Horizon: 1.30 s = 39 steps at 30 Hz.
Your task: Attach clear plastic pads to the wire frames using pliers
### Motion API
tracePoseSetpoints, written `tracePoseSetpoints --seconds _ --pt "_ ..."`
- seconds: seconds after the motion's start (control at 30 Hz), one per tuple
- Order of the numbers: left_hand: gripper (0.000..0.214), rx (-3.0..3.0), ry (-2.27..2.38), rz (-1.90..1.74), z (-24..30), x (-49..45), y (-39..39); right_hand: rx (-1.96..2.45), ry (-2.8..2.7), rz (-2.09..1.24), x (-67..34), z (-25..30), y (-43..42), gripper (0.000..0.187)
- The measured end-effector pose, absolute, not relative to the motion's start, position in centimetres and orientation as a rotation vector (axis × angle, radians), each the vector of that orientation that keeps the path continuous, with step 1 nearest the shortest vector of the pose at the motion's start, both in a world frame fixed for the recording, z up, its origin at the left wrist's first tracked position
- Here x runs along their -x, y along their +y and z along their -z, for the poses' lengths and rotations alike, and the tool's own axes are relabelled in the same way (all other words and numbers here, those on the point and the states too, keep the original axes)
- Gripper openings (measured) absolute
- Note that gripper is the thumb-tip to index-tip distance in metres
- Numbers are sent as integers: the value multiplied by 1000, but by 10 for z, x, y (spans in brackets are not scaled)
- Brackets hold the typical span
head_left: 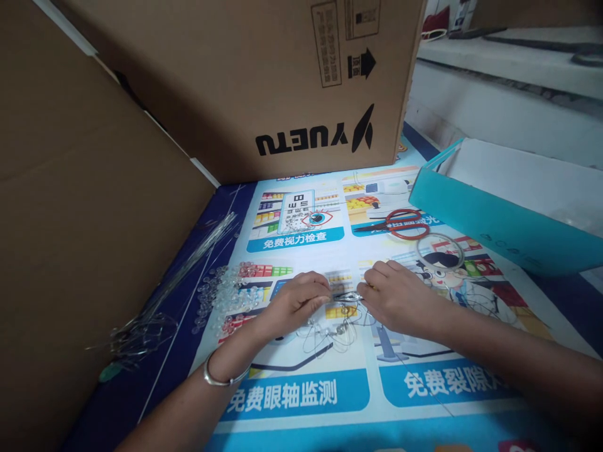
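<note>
My left hand (304,295) is closed in a pinch at one end of a thin bundle of silvery wire (346,296). Opposite it, my right hand (393,295) has its fingers curled round the other end. Just below, loose loops of fine wire with clear beads (336,333) spread out over the printed sheet. Whether a small tool is hidden inside my right fist cannot be made out. To the left of my left hand lies a pile of clear beads (230,298). A roll of pale wire (440,252) rests beyond my right hand.
Red-handled scissors (407,224) lie behind my hands. A teal box (509,216) stands at the right. Tall cardboard panels (301,75) wall off the back and left. Long wire strands (188,257) lie along the left panel, on the printed sheet (301,414).
</note>
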State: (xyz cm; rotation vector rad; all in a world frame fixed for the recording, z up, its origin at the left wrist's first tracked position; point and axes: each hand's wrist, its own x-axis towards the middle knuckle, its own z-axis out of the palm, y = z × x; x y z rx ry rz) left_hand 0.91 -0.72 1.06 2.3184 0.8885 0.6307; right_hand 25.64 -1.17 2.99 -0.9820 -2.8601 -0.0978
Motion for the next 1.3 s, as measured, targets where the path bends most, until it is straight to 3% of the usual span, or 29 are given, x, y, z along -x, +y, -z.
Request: tracePoseSetpoints --seconds 0.57,0.93,1.3 --pt "19 -2374 878 -685 -5 -10 -7 980 -2856 -125 -260 -29 -1 24" --pt "22 -2397 865 -683 -7 -11 -6 899 -2870 -56 -260 -26 2 24" --pt "13 -2296 921 -738 -10 -14 -8 982 -2808 -154 -266 -19 9 25"
